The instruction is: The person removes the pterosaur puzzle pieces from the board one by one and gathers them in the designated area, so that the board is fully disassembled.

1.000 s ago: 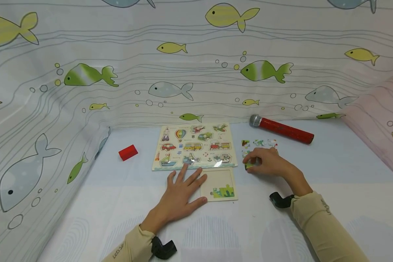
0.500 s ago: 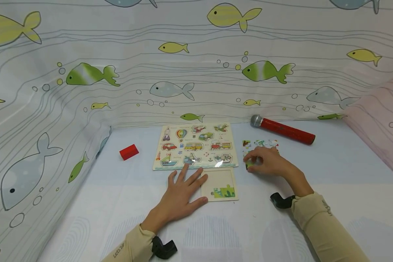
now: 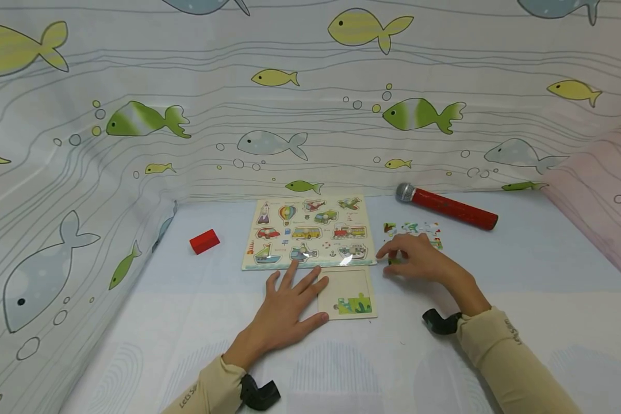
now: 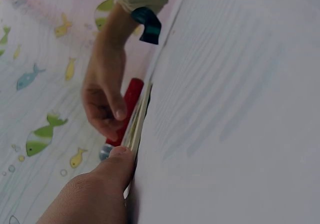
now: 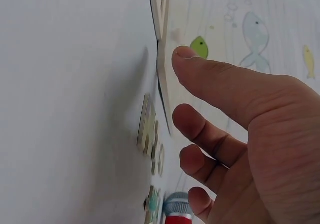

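Observation:
My left hand [image 3: 284, 310] lies spread on the table, its fingertips and thumb touching the left side of a small square wooden puzzle tray [image 3: 344, 280]. Joined green jigsaw pieces [image 3: 356, 305] fill the tray's lower right part. My right hand [image 3: 421, 259] hovers at the near left of a group of loose jigsaw pieces [image 3: 410, 226], partly covering them. In the right wrist view its thumb [image 5: 215, 77] stands apart from the loosely bent fingers, and nothing shows between them. A jigsaw piece [image 5: 147, 126] lies on the table below those fingers.
Behind the tray lies a vehicle peg-puzzle board [image 3: 326, 244] in glossy wrap. A red toy microphone [image 3: 455, 210] with a silver head lies at the back right. A red block [image 3: 204, 241] sits to the left. Fish-print cloth [image 3: 196, 161] walls in the back and sides.
My right hand has shifted slightly left and lifted off the near piece, its index finger reaching toward the board's corner. My left hand stays put on the tray.

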A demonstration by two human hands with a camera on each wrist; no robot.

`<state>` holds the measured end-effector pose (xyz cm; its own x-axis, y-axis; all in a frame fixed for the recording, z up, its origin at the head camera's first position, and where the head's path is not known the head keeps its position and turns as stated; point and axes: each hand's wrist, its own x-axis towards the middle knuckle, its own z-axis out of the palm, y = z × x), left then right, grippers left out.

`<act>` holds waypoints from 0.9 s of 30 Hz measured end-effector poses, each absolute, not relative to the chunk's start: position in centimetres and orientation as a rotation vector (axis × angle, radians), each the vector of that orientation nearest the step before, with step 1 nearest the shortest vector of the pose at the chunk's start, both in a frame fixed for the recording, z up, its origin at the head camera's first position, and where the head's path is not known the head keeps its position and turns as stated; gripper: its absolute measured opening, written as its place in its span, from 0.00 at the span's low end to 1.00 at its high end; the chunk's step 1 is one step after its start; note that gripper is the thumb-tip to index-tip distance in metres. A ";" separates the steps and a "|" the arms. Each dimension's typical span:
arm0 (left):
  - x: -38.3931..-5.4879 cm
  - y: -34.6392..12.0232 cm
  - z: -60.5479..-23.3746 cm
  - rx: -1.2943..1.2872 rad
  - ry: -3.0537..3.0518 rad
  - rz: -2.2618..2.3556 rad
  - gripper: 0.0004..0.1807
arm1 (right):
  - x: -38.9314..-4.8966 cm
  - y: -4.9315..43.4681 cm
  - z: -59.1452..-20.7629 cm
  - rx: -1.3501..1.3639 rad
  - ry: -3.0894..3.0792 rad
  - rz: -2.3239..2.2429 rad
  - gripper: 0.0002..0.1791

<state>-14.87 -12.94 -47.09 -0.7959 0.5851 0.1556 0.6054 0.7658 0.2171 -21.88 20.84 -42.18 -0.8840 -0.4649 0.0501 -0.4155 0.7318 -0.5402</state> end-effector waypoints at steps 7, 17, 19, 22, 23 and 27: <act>-14.8 -12.9 -47.0 -0.965 -2.884 -0.407 0.38 | -21.3 19.0 -41.9 -0.833 2.785 -0.825 0.13; -14.7 -12.9 -46.9 -0.966 -2.891 -0.379 0.38 | -19.7 16.4 -41.8 -0.995 2.627 -0.806 0.15; -14.7 -12.9 -46.9 -0.968 -2.888 -0.376 0.38 | -19.4 16.1 -41.8 -1.023 2.591 -0.814 0.16; -14.7 -13.0 -46.9 -0.968 -2.888 -0.370 0.38 | -19.1 15.7 -41.9 -1.061 2.561 -0.814 0.16; -14.8 -13.0 -46.9 -0.969 -2.887 -0.371 0.38 | -19.0 15.5 -41.9 -1.069 2.553 -0.811 0.16; -14.8 -13.0 -46.9 -0.968 -2.883 -0.380 0.38 | -18.9 15.2 -42.1 -1.087 2.537 -0.785 0.17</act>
